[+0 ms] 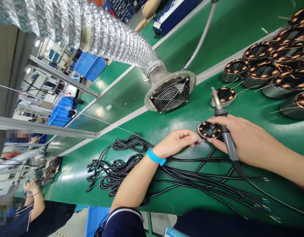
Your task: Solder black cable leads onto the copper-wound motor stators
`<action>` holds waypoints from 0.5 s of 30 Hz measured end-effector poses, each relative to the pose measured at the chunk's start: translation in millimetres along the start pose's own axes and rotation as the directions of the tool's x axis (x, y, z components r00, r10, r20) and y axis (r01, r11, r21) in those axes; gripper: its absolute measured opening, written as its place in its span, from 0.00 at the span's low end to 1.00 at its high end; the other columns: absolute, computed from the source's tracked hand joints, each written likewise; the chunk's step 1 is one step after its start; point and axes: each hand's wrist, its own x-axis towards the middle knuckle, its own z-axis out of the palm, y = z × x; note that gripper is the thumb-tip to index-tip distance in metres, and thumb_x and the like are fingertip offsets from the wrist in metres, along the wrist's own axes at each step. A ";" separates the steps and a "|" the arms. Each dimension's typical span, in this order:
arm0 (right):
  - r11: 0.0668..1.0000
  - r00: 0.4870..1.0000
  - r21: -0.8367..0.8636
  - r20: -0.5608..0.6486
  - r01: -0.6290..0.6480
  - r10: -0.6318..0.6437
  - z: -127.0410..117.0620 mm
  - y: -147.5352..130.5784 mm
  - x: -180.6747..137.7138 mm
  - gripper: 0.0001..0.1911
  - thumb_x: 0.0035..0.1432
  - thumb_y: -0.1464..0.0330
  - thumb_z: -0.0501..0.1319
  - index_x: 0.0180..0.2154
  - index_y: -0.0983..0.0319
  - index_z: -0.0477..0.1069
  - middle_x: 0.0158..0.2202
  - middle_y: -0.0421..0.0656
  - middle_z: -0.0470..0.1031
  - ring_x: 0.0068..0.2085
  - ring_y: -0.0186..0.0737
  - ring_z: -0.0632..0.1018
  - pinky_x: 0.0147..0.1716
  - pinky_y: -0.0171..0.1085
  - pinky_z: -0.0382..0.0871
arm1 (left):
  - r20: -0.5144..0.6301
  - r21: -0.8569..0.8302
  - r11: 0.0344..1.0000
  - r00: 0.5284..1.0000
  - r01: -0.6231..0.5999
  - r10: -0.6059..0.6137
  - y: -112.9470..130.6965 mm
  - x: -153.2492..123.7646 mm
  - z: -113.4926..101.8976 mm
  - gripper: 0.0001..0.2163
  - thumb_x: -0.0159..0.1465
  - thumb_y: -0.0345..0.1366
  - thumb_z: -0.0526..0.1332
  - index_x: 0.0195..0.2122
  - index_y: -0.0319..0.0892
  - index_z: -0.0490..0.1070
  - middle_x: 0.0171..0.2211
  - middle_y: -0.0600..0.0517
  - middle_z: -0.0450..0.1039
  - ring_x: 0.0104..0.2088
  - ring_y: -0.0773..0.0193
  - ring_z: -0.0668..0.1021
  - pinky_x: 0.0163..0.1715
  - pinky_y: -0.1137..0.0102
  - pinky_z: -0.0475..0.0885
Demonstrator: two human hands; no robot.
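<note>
Right hand (231,135) grips a soldering iron (222,121) by its handle, closed around it, tip pointing up and away, above a stator (209,129) that lies flat on the green table (250,108). Left hand (178,141), with a blue wristband (155,157), rests beside the stator, fingertips pinched at its edge; whether they hold a lead wire cannot be told.

Risks noted:
- Left fingertips sit close to the iron; a slip would likely burn them.
- Black cables (147,171) lie just below both hands, and the iron's own cord runs over them; a lowered tip could melt insulation.
- The stator is unclamped and could shift under pressure.
- The extraction fan (170,93) stands near, not over, the work; fumes may escape it.
- More stators (272,65) are stacked at the right, their loose leads within reach of a snag.
</note>
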 end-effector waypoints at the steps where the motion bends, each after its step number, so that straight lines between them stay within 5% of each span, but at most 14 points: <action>1: 1.000 1.000 0.007 0.004 0.000 0.000 -2.3 4.9 0.3 0.23 0.68 0.53 0.52 0.52 0.63 0.69 0.41 0.52 0.76 0.39 0.48 0.78 0.38 0.45 0.74 | 0.000 0.120 0.992 1.000 -0.025 0.026 0.4 -1.0 2.2 0.10 0.69 0.38 0.62 0.41 0.34 0.76 0.32 0.52 0.71 0.28 0.71 0.68 0.34 0.73 0.65; 4: 0.999 0.999 0.037 0.035 -0.004 0.003 -9.9 16.7 1.0 0.25 0.65 0.54 0.54 0.56 0.62 0.68 0.46 0.51 0.77 0.44 0.49 0.79 0.41 0.46 0.75 | 0.100 0.548 0.829 0.993 -0.113 0.069 3.3 -3.7 13.9 0.12 0.64 0.37 0.69 0.45 0.37 0.75 0.41 0.49 0.73 0.39 0.64 0.74 0.44 0.68 0.70; 7: 0.996 0.999 0.088 0.045 -0.033 0.030 -18.7 19.6 1.7 0.25 0.65 0.56 0.54 0.59 0.58 0.67 0.51 0.49 0.76 0.50 0.49 0.79 0.45 0.46 0.75 | 0.188 0.739 0.653 0.981 -0.167 0.038 6.5 -5.5 25.6 0.09 0.67 0.37 0.66 0.45 0.39 0.74 0.46 0.46 0.75 0.44 0.59 0.75 0.46 0.66 0.70; 11: 0.990 0.993 0.129 -0.088 -0.060 0.072 -35.9 8.6 2.8 0.17 0.71 0.54 0.52 0.55 0.54 0.68 0.46 0.43 0.79 0.44 0.44 0.82 0.40 0.42 0.77 | 0.062 0.568 0.807 0.986 -0.163 0.155 9.8 -11.0 24.4 0.04 0.66 0.34 0.64 0.38 0.39 0.72 0.37 0.51 0.74 0.35 0.67 0.72 0.39 0.70 0.68; 15: 0.933 0.969 0.312 -0.112 -0.178 0.222 -53.6 -10.7 7.6 0.16 0.71 0.56 0.56 0.56 0.53 0.66 0.42 0.41 0.80 0.40 0.38 0.83 0.38 0.35 0.80 | -0.084 0.242 0.958 0.980 -0.155 0.180 11.9 -20.7 11.9 0.11 0.61 0.43 0.65 0.34 0.38 0.72 0.24 0.57 0.61 0.24 0.72 0.58 0.26 0.72 0.56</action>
